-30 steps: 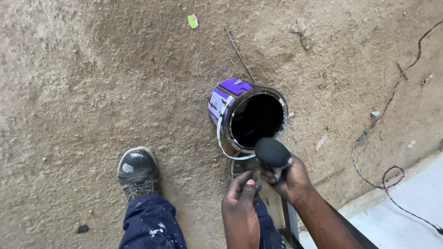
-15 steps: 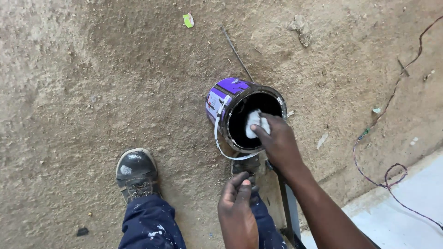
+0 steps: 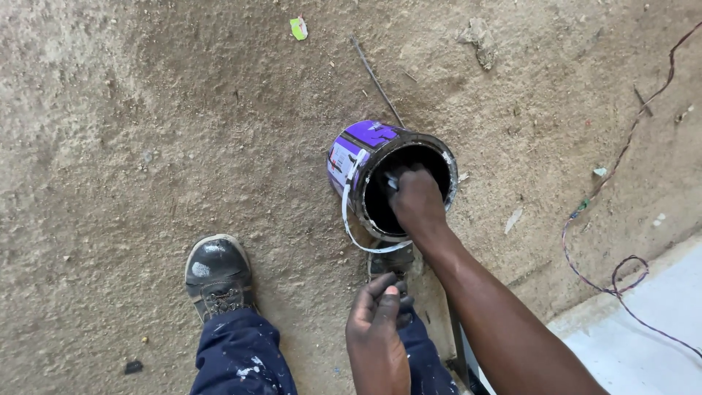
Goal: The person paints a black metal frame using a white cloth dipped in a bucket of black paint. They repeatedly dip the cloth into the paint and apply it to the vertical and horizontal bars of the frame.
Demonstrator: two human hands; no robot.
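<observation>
A purple paint bucket (image 3: 363, 140) with a white bail handle stands on the dirt floor, its inside dark. My right hand (image 3: 417, 201) reaches down into its mouth, fingers closed around a small pale object (image 3: 392, 180) that is mostly hidden by the hand. My left hand (image 3: 376, 329) hovers lower, above my right knee and just short of my right shoe (image 3: 391, 261). Its back faces me with the fingers bunched together, so what lies under them is hidden.
My left shoe (image 3: 218, 274) is planted to the left of the bucket. A thin rod (image 3: 376, 77) and a green scrap (image 3: 298, 28) lie beyond it. A twisted wire (image 3: 621, 271) trails at right near a pale slab (image 3: 643, 344). A metal bar (image 3: 457, 344) runs beside my right leg.
My right hand has moved from beside my left hand, up and into the bucket with the object it holds. The left hand has dropped slightly and stayed near my knee.
</observation>
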